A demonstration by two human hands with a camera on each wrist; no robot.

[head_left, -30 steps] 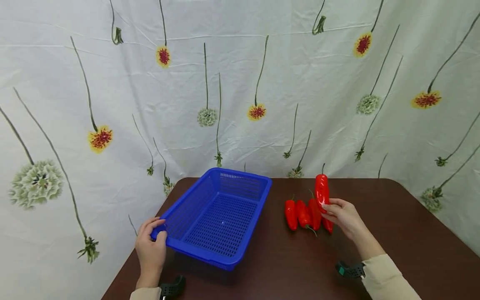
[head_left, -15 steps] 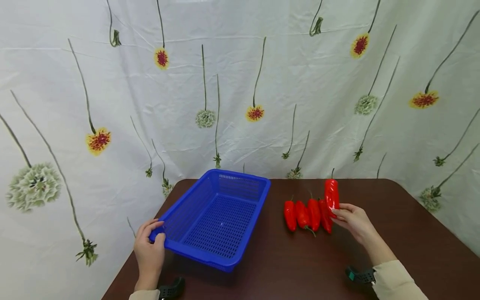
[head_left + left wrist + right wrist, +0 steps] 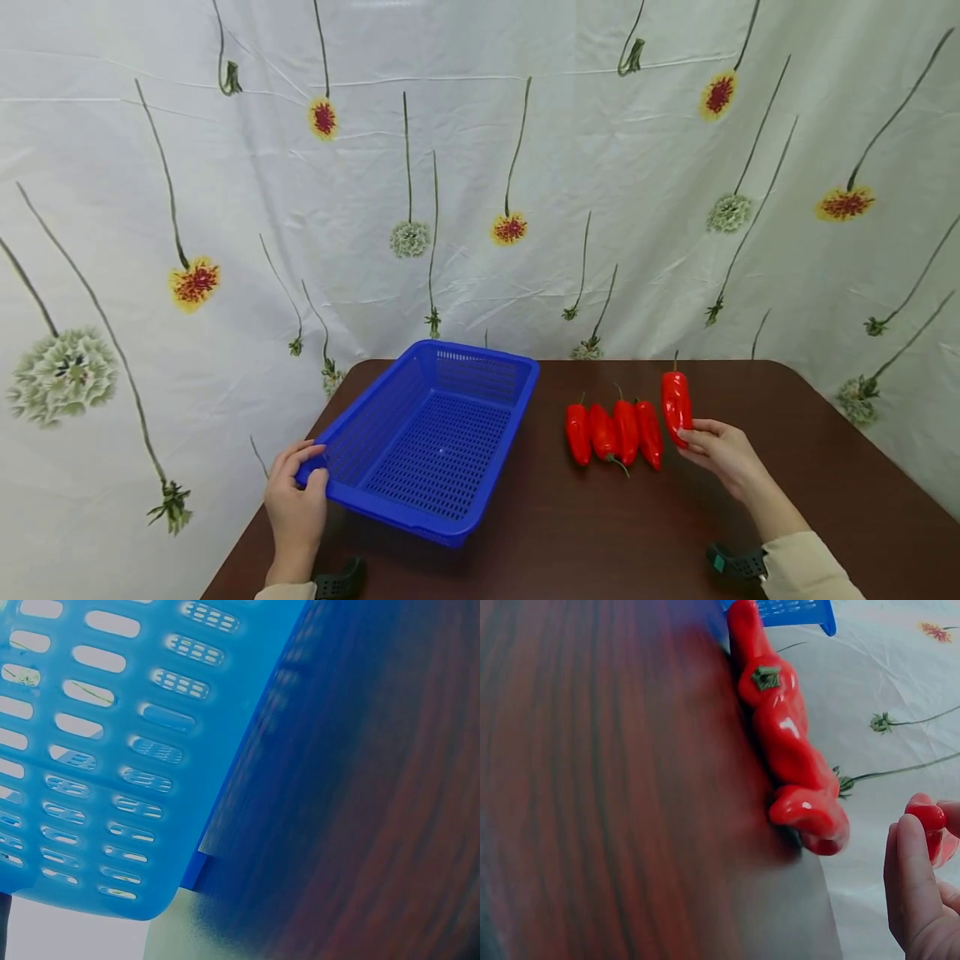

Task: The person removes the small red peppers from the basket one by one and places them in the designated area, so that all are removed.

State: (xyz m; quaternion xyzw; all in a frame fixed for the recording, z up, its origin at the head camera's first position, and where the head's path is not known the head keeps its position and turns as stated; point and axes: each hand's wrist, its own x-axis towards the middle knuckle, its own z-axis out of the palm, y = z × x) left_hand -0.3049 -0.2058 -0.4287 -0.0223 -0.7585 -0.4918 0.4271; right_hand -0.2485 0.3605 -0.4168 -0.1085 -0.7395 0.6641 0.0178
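Note:
A blue plastic basket (image 3: pixel 442 450) with slotted walls stands at an angle on the left of the table, nothing inside it. My left hand (image 3: pixel 295 508) grips its near left corner, thumb and fingers over the rim. The left wrist view shows only the basket's slotted wall (image 3: pixel 127 765). On the right, my right hand (image 3: pixel 723 454) pinches a red chili pepper (image 3: pixel 677 404) by its lower end, stem up. Just left of it several more red peppers (image 3: pixel 625 429) lie side by side in a row. In the right wrist view, fingertips (image 3: pixel 915 862) hold the pepper's tip (image 3: pixel 928 817).
The dark brown wooden table (image 3: pixel 570 533) extends in front of the basket and peppers. Behind its far edge hangs a white cloth (image 3: pixel 465 167) printed with flowers. Each wrist wears a black strap (image 3: pixel 738 562).
My right hand has moved right and slightly nearer with the held pepper, away from the row, uncovering the rightmost lying pepper. The left hand and basket have stayed in place.

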